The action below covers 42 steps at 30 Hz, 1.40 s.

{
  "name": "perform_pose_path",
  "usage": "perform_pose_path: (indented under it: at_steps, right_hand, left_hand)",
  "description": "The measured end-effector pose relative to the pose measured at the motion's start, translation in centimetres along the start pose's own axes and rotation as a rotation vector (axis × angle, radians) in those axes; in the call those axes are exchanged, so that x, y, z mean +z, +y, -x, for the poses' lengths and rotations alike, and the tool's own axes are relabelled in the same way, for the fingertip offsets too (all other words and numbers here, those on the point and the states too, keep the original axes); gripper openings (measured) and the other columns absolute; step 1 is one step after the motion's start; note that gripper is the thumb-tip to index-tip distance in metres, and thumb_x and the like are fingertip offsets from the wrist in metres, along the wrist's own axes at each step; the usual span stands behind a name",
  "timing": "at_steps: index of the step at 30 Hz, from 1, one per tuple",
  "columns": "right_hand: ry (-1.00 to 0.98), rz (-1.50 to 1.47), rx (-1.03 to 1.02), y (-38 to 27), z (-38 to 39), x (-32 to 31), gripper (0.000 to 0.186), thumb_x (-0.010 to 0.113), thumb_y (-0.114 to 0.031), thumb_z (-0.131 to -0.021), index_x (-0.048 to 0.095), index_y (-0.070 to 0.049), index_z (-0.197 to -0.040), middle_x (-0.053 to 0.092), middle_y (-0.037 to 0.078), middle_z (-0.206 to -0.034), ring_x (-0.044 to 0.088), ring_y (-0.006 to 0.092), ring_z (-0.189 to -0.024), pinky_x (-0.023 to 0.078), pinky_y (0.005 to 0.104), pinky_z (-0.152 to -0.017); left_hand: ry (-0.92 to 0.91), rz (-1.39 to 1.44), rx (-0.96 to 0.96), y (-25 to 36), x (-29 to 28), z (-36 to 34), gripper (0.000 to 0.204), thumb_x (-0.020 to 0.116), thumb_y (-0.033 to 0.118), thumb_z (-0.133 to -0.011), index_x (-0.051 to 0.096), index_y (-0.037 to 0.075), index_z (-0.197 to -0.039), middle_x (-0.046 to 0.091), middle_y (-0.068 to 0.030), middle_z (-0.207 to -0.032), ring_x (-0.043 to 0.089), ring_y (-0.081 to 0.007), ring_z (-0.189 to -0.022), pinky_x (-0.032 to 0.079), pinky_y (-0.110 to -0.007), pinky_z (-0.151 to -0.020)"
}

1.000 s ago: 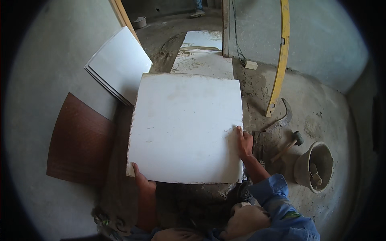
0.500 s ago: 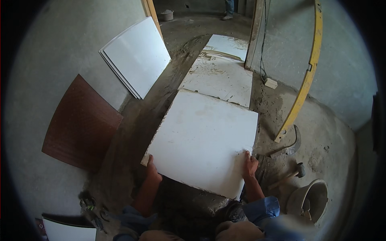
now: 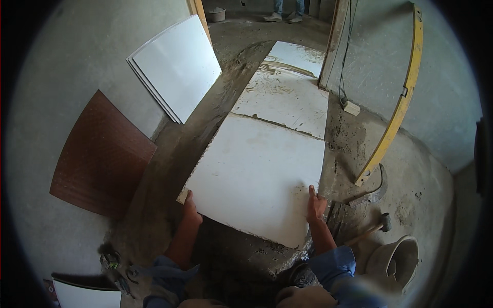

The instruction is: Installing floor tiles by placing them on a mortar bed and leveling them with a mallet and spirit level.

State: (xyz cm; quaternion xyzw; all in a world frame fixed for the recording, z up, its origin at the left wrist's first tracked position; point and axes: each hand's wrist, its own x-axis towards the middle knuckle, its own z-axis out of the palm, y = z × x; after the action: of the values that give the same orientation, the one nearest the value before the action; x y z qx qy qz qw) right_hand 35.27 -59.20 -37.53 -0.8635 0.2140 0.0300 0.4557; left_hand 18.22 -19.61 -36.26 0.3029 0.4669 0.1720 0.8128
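A large white floor tile [image 3: 257, 174] lies across the middle, smudged with dirt along its edges. My left hand [image 3: 190, 209] grips its near left corner, thumb on top and fingers hidden below. On the right edge, my right hand [image 3: 316, 205] holds it the same way, its thumb pointing forward on the surface. Beyond the tile's far edge lie a second white tile [image 3: 285, 100], streaked with mud, and a third muddy tile [image 3: 298, 57] by the doorway. Dark wet ground shows under the near edge of the held tile.
White tiles [image 3: 179, 66] and a brown-red tile [image 3: 102, 156] lean on the left wall. At right are a yellow spirit level [image 3: 395, 113], a sickle [image 3: 374, 194], a mallet [image 3: 377, 228] and a bucket [image 3: 393, 262]. Another person's feet [image 3: 282, 18] show beyond the doorway.
The held tile has shifted slightly left against the second tile, with both my hands still on it. Beyond the doorway, a second foot of the other person has come into view.
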Motion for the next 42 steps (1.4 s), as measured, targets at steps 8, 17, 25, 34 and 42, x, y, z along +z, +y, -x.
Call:
perform_pose_path:
  at_steps: [8, 17, 25, 34, 42]
  right_hand:
    - [0.036, -0.082, -0.007, 1.6, -0.5, 1.4, 0.081, 0.064, -0.066, -0.088, 0.065, 0.014, -0.082, 0.059, 0.025, -0.073, 0.055, 0.0342, -0.074, 0.045, 0.0507, -0.074]
    - [0.191, -0.037, 0.019, 2.5, -2.0, 2.4, 0.080, 0.065, -0.068, -0.086, 0.056, 0.010, -0.071, 0.055, 0.020, -0.077, 0.048, 0.0294, -0.074, 0.043, 0.0483, -0.072]
    - [-0.064, -0.133, 0.104, -0.3, -0.1, 1.3, 0.083, 0.064, -0.072, -0.084, 0.056, 0.010, -0.075, 0.053, 0.024, -0.098, 0.050, 0.0331, -0.090, 0.042, 0.0468, -0.086]
    - [-0.003, -0.226, 0.034, 0.5, -0.5, 0.8, 0.077, 0.066, -0.065, -0.087, 0.053, 0.007, -0.063, 0.045, 0.010, -0.057, 0.041, 0.0239, -0.062, 0.040, 0.0448, -0.062]
    - [0.088, -0.119, 0.035, 0.6, -0.5, 2.1, 0.076, 0.066, -0.068, -0.085, 0.056, 0.006, -0.069, 0.045, 0.006, -0.062, 0.042, 0.0202, -0.065, 0.038, 0.0421, -0.061]
  left_hand:
    - [-0.006, -0.044, 0.034, -0.4, -0.5, -2.4, 0.058, 0.048, 0.045, -0.104, 0.042, 0.008, -0.149, 0.050, -0.0083, -0.148, 0.048, -0.0285, -0.134, 0.038, -0.046, -0.112]
    - [-0.012, -0.054, 0.020, -0.4, 0.4, -3.0, 0.061, 0.051, 0.046, -0.103, 0.042, 0.007, -0.149, 0.050, -0.0092, -0.147, 0.048, -0.0285, -0.133, 0.037, -0.047, -0.112]
    - [0.036, -0.050, 0.000, 0.2, 0.2, -2.3, 0.058, 0.051, 0.045, -0.103, 0.044, 0.007, -0.147, 0.052, -0.0091, -0.144, 0.050, -0.0287, -0.131, 0.038, -0.046, -0.111]
    - [-0.008, -0.062, -0.023, -0.2, 0.4, -2.3, 0.055, 0.051, 0.041, -0.103, 0.047, 0.006, -0.145, 0.056, -0.0082, -0.140, 0.053, -0.0276, -0.128, 0.041, -0.044, -0.110]
    - [-0.070, -0.011, -0.018, 0.5, -0.5, -1.7, 0.048, 0.052, 0.043, -0.102, 0.053, 0.011, -0.136, 0.061, -0.0080, -0.132, 0.058, -0.0302, -0.121, 0.048, -0.049, -0.103]
